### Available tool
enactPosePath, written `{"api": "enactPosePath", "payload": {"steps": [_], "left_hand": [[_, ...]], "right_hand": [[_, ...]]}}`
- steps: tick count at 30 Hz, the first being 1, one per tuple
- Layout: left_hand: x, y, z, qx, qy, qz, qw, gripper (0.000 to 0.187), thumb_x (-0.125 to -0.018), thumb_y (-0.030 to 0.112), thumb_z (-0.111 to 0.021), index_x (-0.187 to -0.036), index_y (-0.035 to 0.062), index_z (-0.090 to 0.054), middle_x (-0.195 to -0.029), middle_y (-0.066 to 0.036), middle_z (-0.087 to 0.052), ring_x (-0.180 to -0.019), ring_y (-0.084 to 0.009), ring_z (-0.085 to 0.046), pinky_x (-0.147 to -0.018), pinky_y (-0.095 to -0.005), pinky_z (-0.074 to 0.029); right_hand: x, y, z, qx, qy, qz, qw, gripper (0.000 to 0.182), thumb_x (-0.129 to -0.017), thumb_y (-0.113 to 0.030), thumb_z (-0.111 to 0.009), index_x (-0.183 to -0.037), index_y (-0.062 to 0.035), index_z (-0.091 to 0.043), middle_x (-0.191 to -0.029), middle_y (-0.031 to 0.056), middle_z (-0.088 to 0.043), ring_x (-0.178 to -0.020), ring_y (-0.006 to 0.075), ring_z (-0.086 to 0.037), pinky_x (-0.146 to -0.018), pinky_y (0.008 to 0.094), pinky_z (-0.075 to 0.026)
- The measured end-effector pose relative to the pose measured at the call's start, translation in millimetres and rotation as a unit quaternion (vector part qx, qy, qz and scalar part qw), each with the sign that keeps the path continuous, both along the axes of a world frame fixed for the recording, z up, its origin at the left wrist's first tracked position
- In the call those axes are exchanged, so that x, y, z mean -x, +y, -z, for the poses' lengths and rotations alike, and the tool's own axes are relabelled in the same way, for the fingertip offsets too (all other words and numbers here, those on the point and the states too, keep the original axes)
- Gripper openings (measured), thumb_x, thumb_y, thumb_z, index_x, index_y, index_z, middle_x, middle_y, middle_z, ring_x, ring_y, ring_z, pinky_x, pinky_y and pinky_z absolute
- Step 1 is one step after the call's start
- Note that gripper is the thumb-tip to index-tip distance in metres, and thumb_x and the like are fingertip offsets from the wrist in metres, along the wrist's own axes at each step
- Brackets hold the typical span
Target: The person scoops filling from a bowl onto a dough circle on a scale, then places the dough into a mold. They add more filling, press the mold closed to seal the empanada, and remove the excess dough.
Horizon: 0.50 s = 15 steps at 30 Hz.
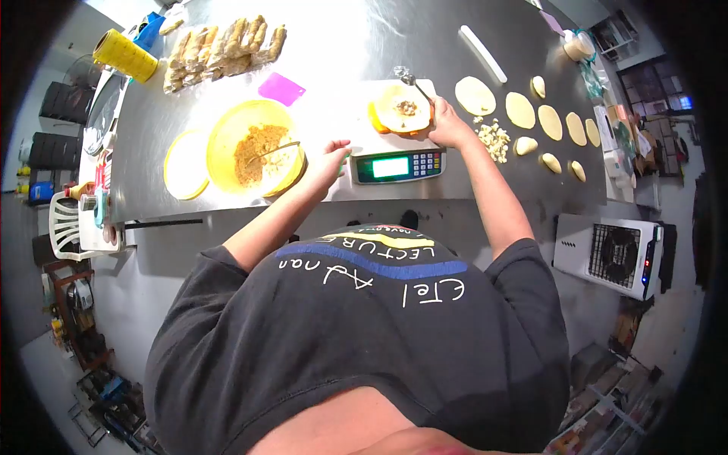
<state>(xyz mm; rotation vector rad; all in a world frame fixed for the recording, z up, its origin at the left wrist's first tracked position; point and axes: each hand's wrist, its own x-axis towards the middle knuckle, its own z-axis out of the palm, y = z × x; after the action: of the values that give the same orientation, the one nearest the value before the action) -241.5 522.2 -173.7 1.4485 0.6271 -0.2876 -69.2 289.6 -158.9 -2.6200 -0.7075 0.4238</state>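
My right hand (450, 126) is closed at the right edge of an orange dish (374, 120), with a dark-handled spoon (421, 91) running from its fingers toward the dish's far side. A round of dough (390, 115) lies over the dish, and a small heap of crumbly brown filling (407, 108) sits on it. Dish and dough rest on a white digital scale (366, 144) with a lit green display. Held beside the scale's left edge, my left hand (331, 162) is open and grips nothing. Left of it stands a yellow bowl (220, 136) of crumbly filling, a utensil leaning inside.
Flat dough rounds (520, 110) and several small dough lumps (525, 146) lie to the right, beside pale chopped pieces (494, 142). A white rod (483, 54) lies behind them. Wrapped rolls (224, 51), a purple scraper (281, 89) and a yellow roll (125, 56) are back left.
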Motion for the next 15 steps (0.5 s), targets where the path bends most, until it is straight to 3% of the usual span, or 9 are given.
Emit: {"api": "enactPosePath", "payload": {"steps": [1, 2, 4, 5, 6, 8, 9, 12, 15], "left_hand": [[-2.9, 2.2, 6.6, -0.078, -0.038, -0.003, 0.996, 0.033, -0.085, 0.025, -0.054, -0.115, 0.0115, -0.054, -0.104, -0.002, -0.055, -0.090, -0.0141, -0.049, -0.077, -0.0302, -0.043], [-6.1, 4.5, 13.2, -0.079, -0.037, -0.007, 0.996, 0.033, -0.085, 0.025, -0.054, -0.115, 0.0115, -0.054, -0.104, -0.002, -0.055, -0.090, -0.0141, -0.049, -0.077, -0.0302, -0.043], [-16.1, 5.9, 20.5, -0.241, -0.094, 0.003, 0.966, 0.032, -0.083, 0.024, -0.058, -0.111, 0.0074, -0.056, -0.099, -0.007, -0.058, -0.085, -0.0153, -0.053, -0.075, -0.0299, -0.044], [-21.8, 5.3, 24.5, -0.261, -0.115, -0.013, 0.958, 0.032, -0.081, 0.023, -0.060, -0.108, 0.0049, -0.058, -0.098, -0.009, -0.060, -0.081, -0.0162, -0.055, -0.073, -0.0288, -0.045], [-22.9, 4.0, 21.5, -0.262, -0.114, -0.017, 0.958, 0.032, -0.081, 0.023, -0.060, -0.108, 0.0049, -0.058, -0.098, -0.009, -0.060, -0.081, -0.0162, -0.055, -0.073, -0.0288, -0.045], [-25.4, 4.4, 11.1, -0.269, -0.099, -0.028, 0.958, 0.033, -0.081, 0.023, -0.061, -0.109, 0.0055, -0.058, -0.098, -0.009, -0.060, -0.081, -0.0161, -0.055, -0.073, -0.0290, -0.045], [-26.4, 6.9, 17.3, -0.271, -0.100, -0.032, 0.957, 0.033, -0.080, 0.022, -0.061, -0.109, 0.0057, -0.058, -0.098, -0.009, -0.060, -0.082, -0.0162, -0.055, -0.074, -0.0295, -0.045], [-20.1, 13.4, 30.0, -0.262, -0.102, -0.043, 0.959, 0.033, -0.080, 0.021, -0.061, -0.109, 0.0061, -0.059, -0.097, -0.009, -0.060, -0.084, -0.0167, -0.056, -0.075, -0.0304, -0.046], [-17.0, 13.9, 33.3, -0.242, -0.082, -0.054, 0.965, 0.033, -0.080, 0.021, -0.061, -0.109, 0.0067, -0.059, -0.099, -0.009, -0.060, -0.089, -0.0175, -0.055, -0.078, -0.0312, -0.045]], "right_hand": [[-0.9, 2.4, -6.6, 0.022, 0.035, 0.018, 0.999, 0.079, -0.066, -0.006, -0.062, -0.135, -0.0009, -0.023, -0.134, 0.0200, -0.034, -0.128, 0.0307, -0.031, -0.107, 0.0357, -0.027], [0.6, 4.9, -12.2, 0.021, 0.036, 0.013, 0.999, 0.079, -0.066, -0.006, -0.062, -0.135, -0.0009, -0.023, -0.134, 0.0200, -0.034, -0.128, 0.0307, -0.031, -0.107, 0.0357, -0.027], [0.5, 7.9, -18.7, 0.037, 0.039, 0.018, 0.998, 0.079, -0.066, -0.007, -0.063, -0.134, -0.0025, -0.024, -0.134, 0.0195, -0.034, -0.128, 0.0307, -0.031, -0.108, 0.0354, -0.027], [-6.5, 0.7, 2.7, -0.004, -0.036, -0.010, 0.999, 0.071, -0.067, -0.007, -0.060, -0.131, -0.0034, -0.028, -0.129, 0.0197, -0.037, -0.123, 0.0319, -0.036, -0.105, 0.0365, -0.030], [-9.1, -3.8, 8.4, -0.005, -0.036, -0.015, 0.999, 0.071, -0.067, -0.007, -0.060, -0.131, -0.0034, -0.028, -0.129, 0.0197, -0.037, -0.123, 0.0319, -0.036, -0.105, 0.0365, -0.030], [-11.5, -10.6, 13.1, -0.056, -0.158, 0.011, 0.986, 0.055, -0.068, -0.005, -0.054, -0.120, -0.0025, -0.035, -0.119, 0.0203, -0.041, -0.112, 0.0335, -0.042, -0.098, 0.0393, -0.035], [-8.8, -13.9, 10.4, -0.086, -0.201, 0.020, 0.976, 0.036, -0.069, -0.003, -0.049, -0.103, -0.0010, -0.039, -0.104, 0.0208, -0.045, -0.097, 0.0363, -0.046, -0.087, 0.0423, -0.039], [14.4, -13.1, -7.9, -0.172, -0.191, 0.075, 0.963, 0.024, -0.071, -0.001, -0.047, -0.094, -0.0012, -0.040, -0.093, 0.0202, -0.047, -0.089, 0.0388, -0.048, -0.080, 0.0434, -0.041], [10.2, -14.9, -2.5, -0.154, -0.193, 0.051, 0.968, 0.019, -0.074, -0.002, -0.045, -0.093, -0.0016, -0.041, -0.089, 0.0199, -0.050, -0.088, 0.0399, -0.050, -0.077, 0.0441, -0.042]]}}
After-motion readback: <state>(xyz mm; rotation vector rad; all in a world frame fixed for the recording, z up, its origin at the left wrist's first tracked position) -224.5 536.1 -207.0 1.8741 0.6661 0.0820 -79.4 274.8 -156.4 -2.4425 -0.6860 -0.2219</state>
